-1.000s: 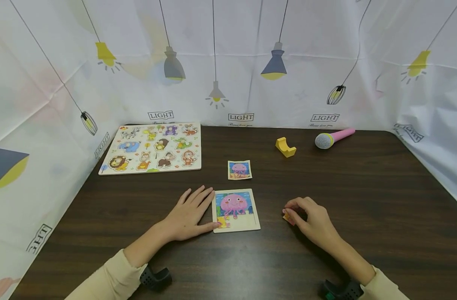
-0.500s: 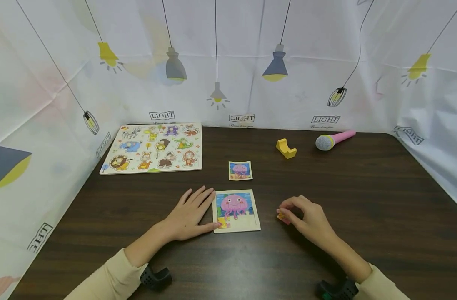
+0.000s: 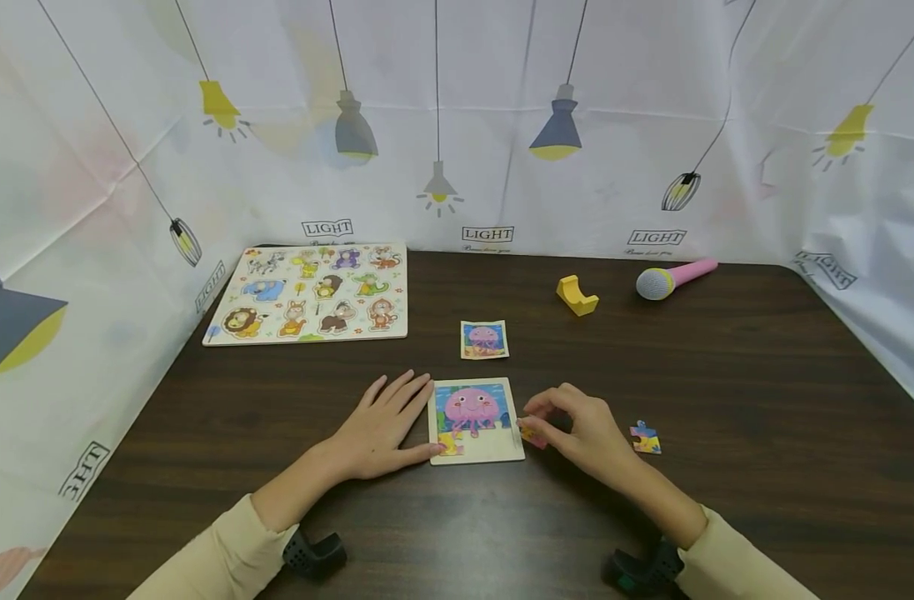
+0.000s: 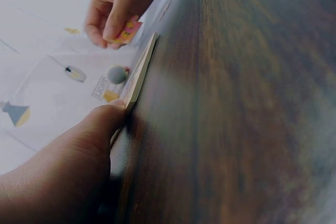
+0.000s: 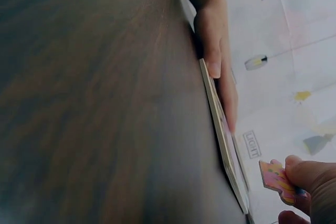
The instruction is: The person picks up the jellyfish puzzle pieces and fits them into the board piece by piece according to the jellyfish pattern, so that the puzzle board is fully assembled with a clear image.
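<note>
A jigsaw puzzle tray (image 3: 494,452) with a pink jellyfish picture lies at the middle of the table, its lower right part bare. My left hand (image 3: 385,429) lies flat with spread fingers at the tray's left edge, the thumb touching its lower left corner. Just beyond the tray's right edge, my right hand (image 3: 576,429) pinches a pink and yellow puzzle piece (image 5: 274,176) between thumb and fingers, held above the table. Another puzzle piece (image 3: 645,437), blue, yellow and pink, lies on the table to the right of that hand.
Behind the tray lies a small jellyfish picture card (image 3: 484,340). An animal puzzle board (image 3: 307,293) sits at the back left. A yellow curved block (image 3: 577,296) and a pink toy microphone (image 3: 676,279) are at the back right, before a printed cloth (image 3: 397,200).
My right hand has moved left with the puzzle piece, up to the tray's right edge. The other loose piece has come into sight behind it. My left hand has stayed put.
</note>
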`<state>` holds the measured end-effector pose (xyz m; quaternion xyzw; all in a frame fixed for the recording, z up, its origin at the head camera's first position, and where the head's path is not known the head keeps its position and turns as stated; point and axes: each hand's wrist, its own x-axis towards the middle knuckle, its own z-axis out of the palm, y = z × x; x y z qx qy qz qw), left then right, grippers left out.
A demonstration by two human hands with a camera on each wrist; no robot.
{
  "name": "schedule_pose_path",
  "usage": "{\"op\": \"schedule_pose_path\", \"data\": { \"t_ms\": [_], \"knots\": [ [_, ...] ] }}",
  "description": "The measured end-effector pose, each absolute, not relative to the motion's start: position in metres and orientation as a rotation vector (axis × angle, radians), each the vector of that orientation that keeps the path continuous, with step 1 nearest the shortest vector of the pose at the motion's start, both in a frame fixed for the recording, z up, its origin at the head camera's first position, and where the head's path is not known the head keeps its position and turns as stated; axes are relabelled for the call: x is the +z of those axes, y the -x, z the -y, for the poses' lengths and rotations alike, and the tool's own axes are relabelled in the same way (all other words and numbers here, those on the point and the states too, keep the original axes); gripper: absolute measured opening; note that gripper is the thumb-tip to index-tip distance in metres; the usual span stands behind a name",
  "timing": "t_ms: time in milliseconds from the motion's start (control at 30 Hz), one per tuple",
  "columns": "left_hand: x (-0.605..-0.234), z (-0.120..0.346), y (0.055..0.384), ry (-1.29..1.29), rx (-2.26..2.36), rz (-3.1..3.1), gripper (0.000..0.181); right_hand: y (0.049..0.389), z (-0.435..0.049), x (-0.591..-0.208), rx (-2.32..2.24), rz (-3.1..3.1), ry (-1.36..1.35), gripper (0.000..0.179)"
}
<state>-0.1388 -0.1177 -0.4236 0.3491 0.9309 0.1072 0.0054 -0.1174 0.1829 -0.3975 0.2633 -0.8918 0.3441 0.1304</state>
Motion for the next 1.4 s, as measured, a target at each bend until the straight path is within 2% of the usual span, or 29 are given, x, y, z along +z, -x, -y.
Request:
{"op": "schedule_pose_path", "data": {
  "t_ms": [567, 867, 1400],
  "knots": [
    [-0.425, 0.117, 0.14, -1.074, 0.314, -2.912, 0.085, 0.13, -0.145, -0.399, 1.07, 2.589, -0.928, 0.005],
    [-0.426, 0.119, 0.14, -1.118, 0.348, -2.929, 0.075, 0.134, -0.133, -0.403, 1.057, 2.582, -1.022, 0.007],
    [-0.424, 0.118, 0.139, -1.126, 0.34, -2.922, 0.073, 0.134, -0.129, -0.409, 1.036, 2.546, -1.159, 0.011]
  ]
}}
